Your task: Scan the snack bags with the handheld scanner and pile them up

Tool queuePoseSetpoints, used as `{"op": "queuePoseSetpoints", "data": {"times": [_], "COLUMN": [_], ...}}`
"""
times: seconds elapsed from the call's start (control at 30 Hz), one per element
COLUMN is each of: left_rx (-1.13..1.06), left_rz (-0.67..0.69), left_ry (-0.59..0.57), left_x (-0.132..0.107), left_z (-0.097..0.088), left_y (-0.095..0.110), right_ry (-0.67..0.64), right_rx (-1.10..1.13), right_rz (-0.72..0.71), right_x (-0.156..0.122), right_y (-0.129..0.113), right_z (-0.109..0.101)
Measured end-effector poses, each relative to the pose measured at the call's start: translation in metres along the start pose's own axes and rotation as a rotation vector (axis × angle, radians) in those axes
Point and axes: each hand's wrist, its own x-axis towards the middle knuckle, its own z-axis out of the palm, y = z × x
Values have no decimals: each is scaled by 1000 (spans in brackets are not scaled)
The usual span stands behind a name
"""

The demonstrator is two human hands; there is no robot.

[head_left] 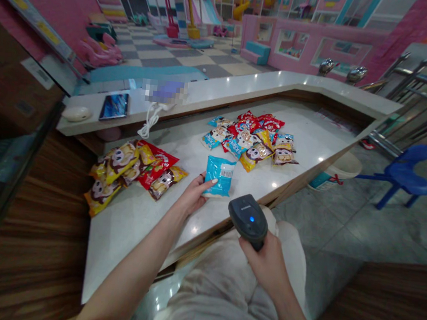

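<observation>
My right hand [264,261] grips a black barcode scanner [248,219]. My open left hand [193,194] touches a blue snack bag [219,176] on the white desk [124,242], near more snack bags [251,146].

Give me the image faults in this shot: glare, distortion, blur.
Head view: bright glare spots dot the glossy white stone counter; the wide lens bends the counter edges and the room at the frame's sides; a pixelated patch obscures something purple on the ledge; the black handheld barcode scanner is sharp.
</observation>
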Motion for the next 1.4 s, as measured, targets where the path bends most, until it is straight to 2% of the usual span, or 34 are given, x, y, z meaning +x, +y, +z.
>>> {"op": "queuePoseSetpoints", "data": {"times": [0.47,0.73,0.9,0.97,1.03,1.13,1.2,1.3,1.4], "left_rx": [43,50,66,239,536,1020,1240,1422,1582], "left_rz": [1,-26,37,157,346,628,767,879,845], "left_ry": [-30,-17,76,119,182,347,475,630,671], "left_x": [0,-3,-2,-8,-20,-48,-69,-97,-118], "left_z": [-4,1,1,1,0,-9,-21,-46,-71], "left_y": [-4,-1,6,18,34,57,66,72,71], "right_ry": [-7,10,16,10,6,7,2,-4,4], "right_rx": [-27,-6,-12,-4,-1,-10,-13,-28,-50], "right_rz": [1,0,-6,-8,-13,-3,5,9,1], "right_x": [2,1,-2,-3,-3,-4,-4,-3,-3], "right_y": [0,-1,1,2,3,3,4,3,4], "right_z": [-1,-2,-3,-4,-5,-6,-6,-6,-7]}}
